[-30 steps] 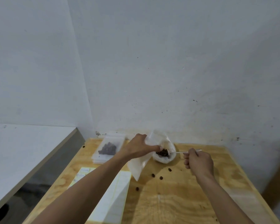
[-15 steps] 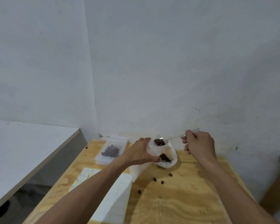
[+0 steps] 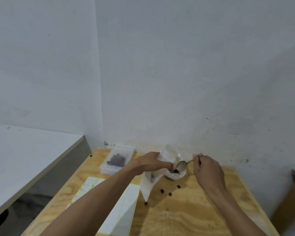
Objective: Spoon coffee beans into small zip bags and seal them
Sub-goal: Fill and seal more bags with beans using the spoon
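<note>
— What do I have in the head view?

— My left hand [image 3: 152, 163] curls round the mouth of a small zip bag [image 3: 149, 183] hanging over the plywood table [image 3: 194, 217]. My right hand [image 3: 207, 169] pinches a metal spoon [image 3: 183, 165], its bowl above the white bag of coffee beans [image 3: 176, 173].

— Spilled beans?

— A few loose beans [image 3: 162, 190] just beside it.
</note>
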The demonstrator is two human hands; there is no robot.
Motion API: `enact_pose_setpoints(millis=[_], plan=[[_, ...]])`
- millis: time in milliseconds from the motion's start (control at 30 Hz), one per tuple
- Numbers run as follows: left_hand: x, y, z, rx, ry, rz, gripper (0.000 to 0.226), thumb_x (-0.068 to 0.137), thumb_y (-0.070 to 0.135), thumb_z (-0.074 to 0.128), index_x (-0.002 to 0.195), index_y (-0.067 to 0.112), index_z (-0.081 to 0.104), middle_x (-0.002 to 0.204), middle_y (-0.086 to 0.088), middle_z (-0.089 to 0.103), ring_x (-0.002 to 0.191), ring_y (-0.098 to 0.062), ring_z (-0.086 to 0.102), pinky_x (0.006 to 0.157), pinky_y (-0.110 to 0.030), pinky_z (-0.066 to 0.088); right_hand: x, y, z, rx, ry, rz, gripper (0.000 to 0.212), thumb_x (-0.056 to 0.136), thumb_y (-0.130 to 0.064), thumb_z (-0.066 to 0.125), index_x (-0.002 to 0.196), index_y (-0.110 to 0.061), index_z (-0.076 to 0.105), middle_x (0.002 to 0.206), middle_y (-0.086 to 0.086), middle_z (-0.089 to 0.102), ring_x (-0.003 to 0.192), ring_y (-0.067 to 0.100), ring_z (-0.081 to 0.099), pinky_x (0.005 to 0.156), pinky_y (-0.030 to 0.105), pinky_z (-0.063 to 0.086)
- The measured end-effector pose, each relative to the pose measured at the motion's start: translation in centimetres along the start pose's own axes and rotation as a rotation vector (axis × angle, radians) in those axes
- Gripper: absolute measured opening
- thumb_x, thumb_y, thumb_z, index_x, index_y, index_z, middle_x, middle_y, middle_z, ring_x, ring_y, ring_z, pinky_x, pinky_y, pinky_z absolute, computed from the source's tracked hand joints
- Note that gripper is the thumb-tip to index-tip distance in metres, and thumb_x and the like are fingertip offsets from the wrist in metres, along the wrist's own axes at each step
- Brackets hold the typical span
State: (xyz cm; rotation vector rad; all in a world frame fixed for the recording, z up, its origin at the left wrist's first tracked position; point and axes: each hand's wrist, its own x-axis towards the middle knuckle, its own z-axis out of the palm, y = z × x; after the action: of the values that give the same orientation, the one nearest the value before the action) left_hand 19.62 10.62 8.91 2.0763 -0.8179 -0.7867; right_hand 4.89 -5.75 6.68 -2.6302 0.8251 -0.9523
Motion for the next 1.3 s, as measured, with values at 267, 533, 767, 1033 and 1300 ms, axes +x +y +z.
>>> enact_pose_setpoints(millis=[267, 533, 767, 1033, 1300], plan=[[1.9, 0.3, 1.6, -0.084, 0.109, -0.024, 0.047, 0.069, 0.056, 0.083, 0.082, 0.018, 0.059, 0.071, 0.008, 0.048, 0.067, -0.012, 0.046, 0.062, -0.028, 0.032, -1.3, -0.2, 2.1, -0.084, -0.079, 0.324, 0.049, 0.105, -0.024, 0.037, 0.062, -0.011, 0.056, 0.067, 0.007, 0.064, 0.065, 0.031, 0.061, 0.054, 0.030, 0.037], [1.1, 1.6, 1.4, -0.064, 0.075, 0.101, 0.038, 0.080, 0.044, 0.082, 0.059, 0.027, 0.055, 0.044, 0.019, 0.045, 0.044, 0.000, 0.044, 0.052, -0.019, 0.032, -1.3, 1.3, 4.1, 0.376, -0.079, 0.748, 0.044, 0.101, -0.024, 0.046, 0.070, -0.001, 0.067, 0.063, 0.012, 0.065, 0.057, 0.031, 0.060, 0.053, 0.034, 0.049], [1.5, -0.1, 1.0, 0.010, 0.122, -0.031, 0.048, 0.070, 0.057, 0.082, 0.074, 0.016, 0.057, 0.066, 0.006, 0.047, 0.061, -0.014, 0.043, 0.059, -0.028, 0.029, -1.6, 1.8, 2.8, 0.651, -0.064, 0.802, 0.038, 0.103, -0.023, 0.050, 0.078, -0.008, 0.074, 0.064, 0.008, 0.071, 0.050, 0.023, 0.058, 0.051, 0.029, 0.044], [0.3, -0.3, 0.7, 0.099, 0.154, 0.033, 0.088, 0.070, 0.065, 0.079, 0.138, 0.016, 0.050, 0.137, 0.002, 0.056, 0.113, -0.014, 0.052, 0.092, -0.032, 0.045, 0.7, 0.7, -0.9, 0.674, -0.039, 0.704, 0.036, 0.099, -0.023, 0.055, 0.072, -0.010, 0.074, 0.069, 0.009, 0.073, 0.055, 0.025, 0.062, 0.058, 0.036, 0.053], [-1.2, 0.2, 0.0, 0.197, 0.176, 0.090, 0.069, 0.079, 0.057, 0.078, 0.129, 0.017, 0.054, 0.126, 0.001, 0.059, 0.104, -0.015, 0.053, 0.086, -0.031, 0.047, 3.5, -2.0, -4.3, 0.568, -0.102, 0.420, 0.033, 0.097, -0.024, 0.054, 0.075, -0.011, 0.076, 0.073, -0.001, 0.075, 0.053, 0.015, 0.065, 0.057, 0.030, 0.053]])
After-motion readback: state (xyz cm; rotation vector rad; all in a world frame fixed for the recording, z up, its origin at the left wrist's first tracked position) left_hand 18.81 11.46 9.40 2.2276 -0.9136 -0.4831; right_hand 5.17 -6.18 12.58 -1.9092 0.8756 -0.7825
